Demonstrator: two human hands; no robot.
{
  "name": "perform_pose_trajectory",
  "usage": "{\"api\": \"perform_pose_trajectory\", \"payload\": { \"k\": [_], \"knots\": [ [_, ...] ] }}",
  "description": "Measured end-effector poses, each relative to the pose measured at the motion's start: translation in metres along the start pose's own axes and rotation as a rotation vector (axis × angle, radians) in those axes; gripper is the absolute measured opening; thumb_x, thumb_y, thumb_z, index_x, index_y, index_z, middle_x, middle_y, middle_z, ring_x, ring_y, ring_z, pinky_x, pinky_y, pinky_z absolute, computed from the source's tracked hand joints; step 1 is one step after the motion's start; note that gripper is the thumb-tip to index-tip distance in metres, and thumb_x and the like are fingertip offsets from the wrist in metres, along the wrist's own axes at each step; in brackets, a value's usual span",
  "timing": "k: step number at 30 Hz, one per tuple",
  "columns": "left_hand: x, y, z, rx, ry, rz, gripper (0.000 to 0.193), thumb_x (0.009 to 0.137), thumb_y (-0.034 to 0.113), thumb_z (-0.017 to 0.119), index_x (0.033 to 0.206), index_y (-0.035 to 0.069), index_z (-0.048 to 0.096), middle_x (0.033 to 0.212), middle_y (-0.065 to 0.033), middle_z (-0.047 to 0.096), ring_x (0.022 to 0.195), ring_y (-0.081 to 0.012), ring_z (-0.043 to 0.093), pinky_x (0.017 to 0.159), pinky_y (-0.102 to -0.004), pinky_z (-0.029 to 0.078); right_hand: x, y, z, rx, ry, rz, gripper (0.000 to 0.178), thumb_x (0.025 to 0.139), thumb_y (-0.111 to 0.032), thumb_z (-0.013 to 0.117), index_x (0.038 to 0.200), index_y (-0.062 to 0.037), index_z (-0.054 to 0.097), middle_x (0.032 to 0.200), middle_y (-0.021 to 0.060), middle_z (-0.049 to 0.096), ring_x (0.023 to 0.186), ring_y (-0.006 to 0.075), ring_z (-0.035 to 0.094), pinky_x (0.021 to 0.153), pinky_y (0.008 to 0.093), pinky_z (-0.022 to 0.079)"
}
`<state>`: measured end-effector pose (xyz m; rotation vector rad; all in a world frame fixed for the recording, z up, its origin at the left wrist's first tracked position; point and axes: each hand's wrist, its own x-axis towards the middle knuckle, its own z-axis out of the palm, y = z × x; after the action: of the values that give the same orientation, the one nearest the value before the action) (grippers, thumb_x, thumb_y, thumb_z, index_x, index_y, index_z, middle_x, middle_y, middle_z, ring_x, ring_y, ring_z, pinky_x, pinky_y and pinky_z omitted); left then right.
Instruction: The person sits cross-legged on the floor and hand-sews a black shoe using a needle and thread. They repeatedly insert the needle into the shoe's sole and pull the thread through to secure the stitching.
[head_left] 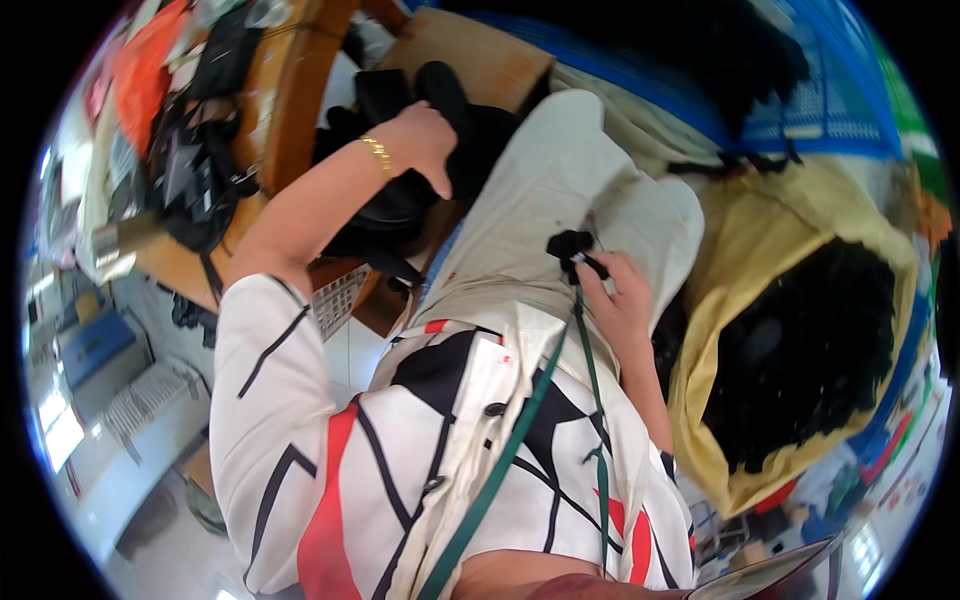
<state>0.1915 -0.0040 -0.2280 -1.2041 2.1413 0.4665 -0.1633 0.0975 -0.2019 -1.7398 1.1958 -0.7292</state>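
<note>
Piece, black, in right fingers, axis unclear

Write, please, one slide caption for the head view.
Left hand at a black pile, right hand holding a small black piece over the lap, beside an open yellow sack.

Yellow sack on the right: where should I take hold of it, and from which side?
Probably grip the yellow sack by its rim on the side nearest the lap, coming from the left. The cloth there forms a loose edge around a wide-open mouth, with black contents inside. The right hand is nearest, but seems to pinch a black piece.
</note>
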Motion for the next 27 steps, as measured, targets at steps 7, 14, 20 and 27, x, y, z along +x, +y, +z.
{"api": "perform_pose_trajectory", "payload": {
  "k": [7,14,20,27],
  "knots": [
    [-0.022,0.054,-0.094,-0.117,0.474,-0.054,0.068,0.065,0.057,0.077,0.099,0.001,0.06,0.09,-0.0174,0.065,0.09,-0.0363,0.063,0.079,-0.0432,0.049,-0.007,0.008,-0.005,0.132,0.138,0.12,0.017,0.089,-0.012,0.07,0.099,0.001,0.067,0.088,0.011,0.065,0.076,0.0189,0.061,0.07,0.0284,0.048],
    [-0.024,0.153,-0.028,-0.594,0.643,-0.055,0.074,0.06,0.041,0.088,0.109,0.001,0.051,0.099,-0.0168,0.057,0.09,-0.0353,0.059,0.079,-0.0399,0.05,-0.015,0.029,0.006,0.372,0.289,0.25,0.022,0.093,-0.017,0.068,0.103,0.0022,0.065,0.087,0.005,0.063,0.077,0.0108,0.057,0.07,0.0245,0.047],
    [-0.028,0.178,0.005,-1.216,0.474,-0.246,0.059,0.074,0.029,0.084,0.113,-0.002,0.052,0.096,-0.0104,0.062,0.087,-0.0169,0.06,0.082,-0.0299,0.05,-0.019,0.039,0.015,0.611,0.32,0.341,0.025,0.095,-0.02,0.066,0.109,0.0003,0.063,0.088,-0.0025,0.059,0.074,0.0045,0.049,0.067,0.0197,0.042],
    [-0.01,0.177,0.01,-2.066,0.387,-0.158,0.054,0.089,0.013,0.071,0.133,-0.006,0.047,0.098,-0.004,0.064,0.092,-0.0101,0.059,0.087,-0.0244,0.047,0.008,0.047,0.03,0.513,0.297,0.358,0.025,0.097,-0.022,0.064,0.107,0.0009,0.063,0.085,-0.0031,0.059,0.075,0.0031,0.049,0.067,0.0198,0.043]
  ]
}}
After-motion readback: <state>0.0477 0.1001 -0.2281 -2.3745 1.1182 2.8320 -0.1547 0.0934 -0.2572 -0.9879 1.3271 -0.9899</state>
